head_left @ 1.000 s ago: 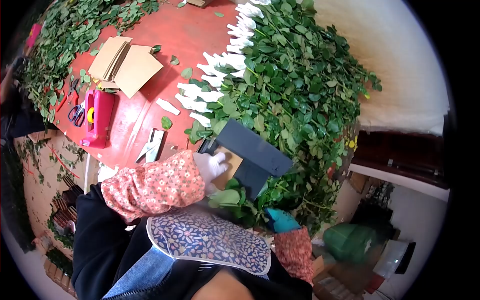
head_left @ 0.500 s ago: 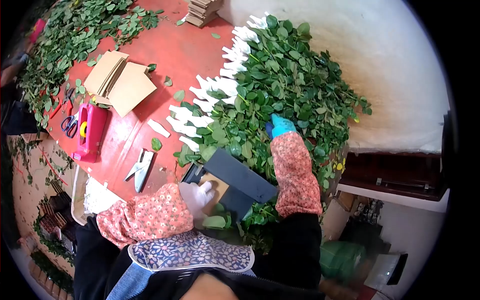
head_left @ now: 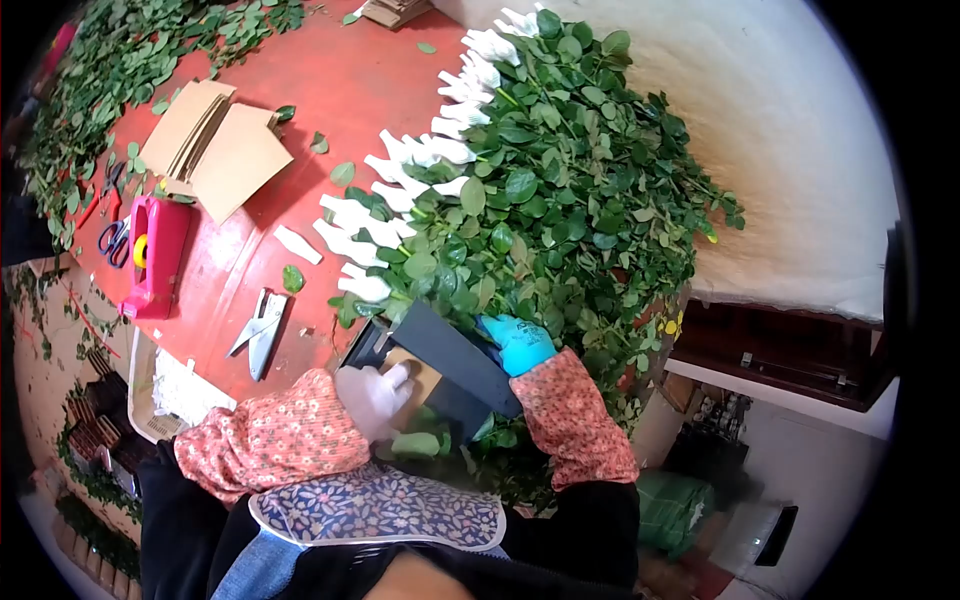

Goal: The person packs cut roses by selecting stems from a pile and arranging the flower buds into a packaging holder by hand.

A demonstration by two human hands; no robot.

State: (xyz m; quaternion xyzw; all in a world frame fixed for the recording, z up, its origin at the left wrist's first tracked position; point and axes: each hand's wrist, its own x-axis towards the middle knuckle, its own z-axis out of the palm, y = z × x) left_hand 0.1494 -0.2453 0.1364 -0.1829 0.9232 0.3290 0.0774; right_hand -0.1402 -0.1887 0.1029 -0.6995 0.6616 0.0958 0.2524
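My left hand (head_left: 377,398), in a pale glove, has its fingers bent over a brown cardboard piece (head_left: 418,378) in a dark box-like holder (head_left: 455,360). Green leaves (head_left: 415,443) lie just below that hand. In a blue glove, my right hand (head_left: 520,344) is at the right side of the holder, beside the leafy stems (head_left: 560,190). Its fingertips are partly hidden, and I cannot make out anything in them. White sleeves (head_left: 365,286) cover the heads at the left edge of the stems.
On the red table (head_left: 330,90) are stacked cardboard pieces (head_left: 235,165), a pink tape dispenser (head_left: 158,255), scissors (head_left: 113,243) and a grey stapler-like tool (head_left: 263,335). A basket (head_left: 150,390) stands at the lower left. Another person's dark sleeve (head_left: 28,230) shows at the far left.
My right hand rose from low beside the apron to the leafy stems, then came down to the holder's right side. My left hand stayed at the cardboard. The view shifted somewhat.
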